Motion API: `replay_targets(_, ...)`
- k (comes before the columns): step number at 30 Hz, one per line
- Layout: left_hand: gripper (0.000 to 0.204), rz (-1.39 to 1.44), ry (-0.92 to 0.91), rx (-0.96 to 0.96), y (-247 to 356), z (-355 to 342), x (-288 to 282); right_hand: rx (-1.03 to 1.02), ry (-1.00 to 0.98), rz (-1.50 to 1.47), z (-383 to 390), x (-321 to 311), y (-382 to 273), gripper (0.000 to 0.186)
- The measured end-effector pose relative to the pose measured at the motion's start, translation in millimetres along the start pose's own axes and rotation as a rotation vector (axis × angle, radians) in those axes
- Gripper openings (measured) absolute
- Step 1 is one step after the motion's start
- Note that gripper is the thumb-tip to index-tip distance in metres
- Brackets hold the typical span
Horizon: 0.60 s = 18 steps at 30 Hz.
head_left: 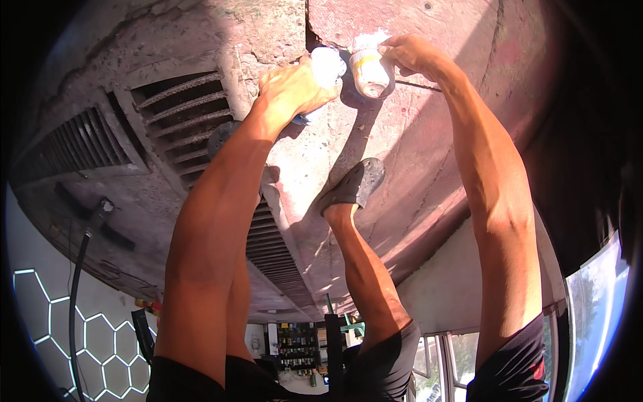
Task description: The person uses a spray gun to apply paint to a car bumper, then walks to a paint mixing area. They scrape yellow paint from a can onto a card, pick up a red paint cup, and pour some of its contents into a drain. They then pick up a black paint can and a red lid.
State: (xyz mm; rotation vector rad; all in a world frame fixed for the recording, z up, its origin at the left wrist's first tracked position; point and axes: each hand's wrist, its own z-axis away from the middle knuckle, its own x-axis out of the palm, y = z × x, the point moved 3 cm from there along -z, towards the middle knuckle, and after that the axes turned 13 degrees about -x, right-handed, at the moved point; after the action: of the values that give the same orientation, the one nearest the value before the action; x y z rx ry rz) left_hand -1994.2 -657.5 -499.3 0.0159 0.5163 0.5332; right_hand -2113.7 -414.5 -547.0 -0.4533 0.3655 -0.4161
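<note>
Both my arms reach forward over a worn, reddish concrete floor. My left hand (291, 87) is closed around a white object (326, 65) that the sunlight washes out; something blue shows beneath that hand, and I cannot make out the kind. Fingers of my right hand (416, 56) pinch the upper edge of a small rounded container (372, 75) with a white ribbed collar and a yellow-orange band. White, frothy-looking stuff sits at its top. The two held things are side by side, a narrow gap between them.
Slotted drain grates (184, 114) run along the floor at left. A black clog (355, 182) is on my foot below the container. A black hose or pole (79, 295) stands lower left, near hexagonal lights (63, 321). Shelves of bottles (298, 345) are behind me.
</note>
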Motion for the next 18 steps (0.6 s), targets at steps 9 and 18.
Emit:
replay_targets(9, 0.077, 0.137, -0.212, -0.074, -0.6, -31.0, 13.0, -0.001, -0.067, 0.020, 1.4, -3.4, -3.8, 0.040)
replay_targets(18, 0.068, 0.289, -0.207, -0.143, -5.0, -33.2, 21.2, -0.022, -0.052, -0.008, 2.4, -0.7, -2.4, 0.038)
